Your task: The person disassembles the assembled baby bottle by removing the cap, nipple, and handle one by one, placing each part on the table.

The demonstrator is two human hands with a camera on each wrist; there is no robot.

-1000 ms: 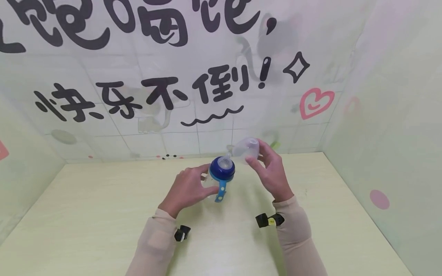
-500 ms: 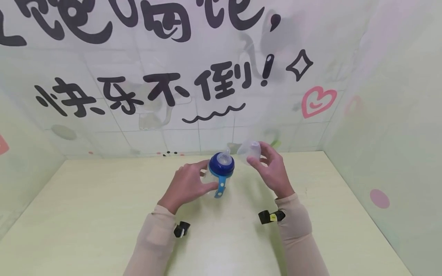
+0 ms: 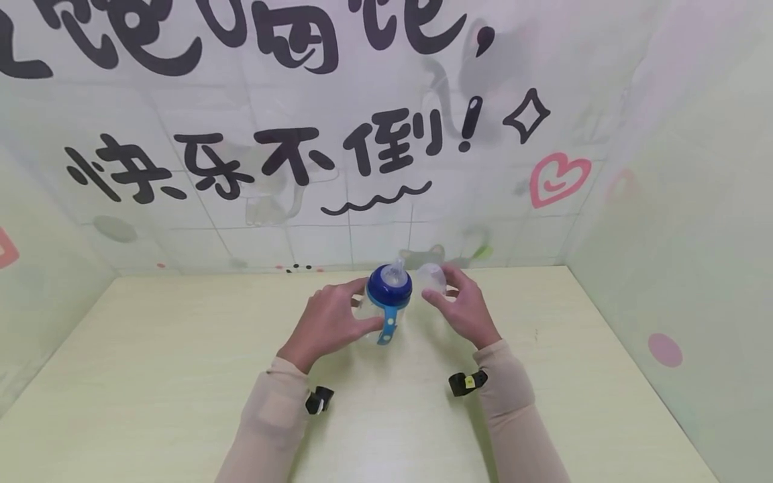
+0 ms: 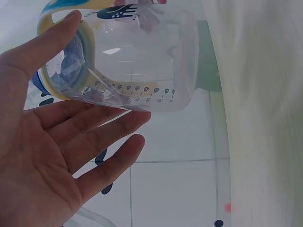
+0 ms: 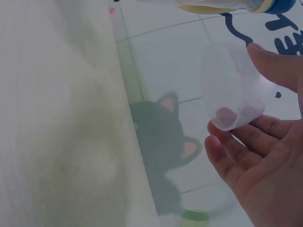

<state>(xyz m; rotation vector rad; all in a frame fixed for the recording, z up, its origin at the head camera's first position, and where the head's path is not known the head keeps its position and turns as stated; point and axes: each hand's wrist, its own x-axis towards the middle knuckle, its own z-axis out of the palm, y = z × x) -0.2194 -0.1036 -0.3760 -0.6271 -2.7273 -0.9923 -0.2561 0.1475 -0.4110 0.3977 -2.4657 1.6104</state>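
My left hand holds a clear baby bottle between thumb and fingers, with the thumb at its light-blue dotted handle. A dark blue collar and a clear nipple top the bottle, which leans slightly. In the left wrist view its printed measuring scale shows, and the base is clear of the table. Just to the right, my right hand pinches a translucent dome-shaped bottle cap by its sides. The cap's wide mouth faces the table in the right wrist view, apart from the bottle.
The pale wooden table lies below both hands. Close behind them rises a back wall with black lettering and drawings, and a side wall stands at the right. Each sleeved wrist wears a small black camera.
My right hand has brought the cap lower and turned it, so its mouth faces more downward. The bottle in my left hand has become a little more upright.
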